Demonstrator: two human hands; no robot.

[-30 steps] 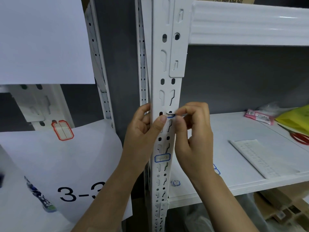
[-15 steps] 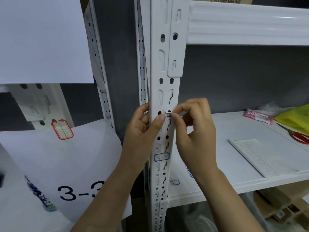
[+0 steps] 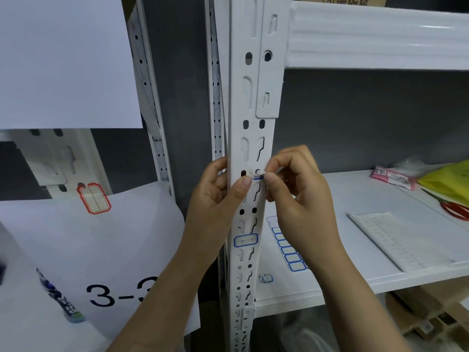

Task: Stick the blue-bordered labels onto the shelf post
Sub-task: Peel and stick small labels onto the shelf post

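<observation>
Mid-application of a second label on the shelf post, at 12 o'clock from the label already stuck. Right hand pinching its right end; left hand wrapped round the post, thumb pressing beside it. Next, probably: smoothing flat, clear of the slots. Label sheet lying at 4 o'clock.

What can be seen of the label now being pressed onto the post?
The label is mostly hidden: only a blue edge strip and a bit of white show. It lies across the front of the white shelf post, beside an oval hole. The left hand thumb pins it; the right hand pinches its right end. Any writing is unreadable.
</observation>
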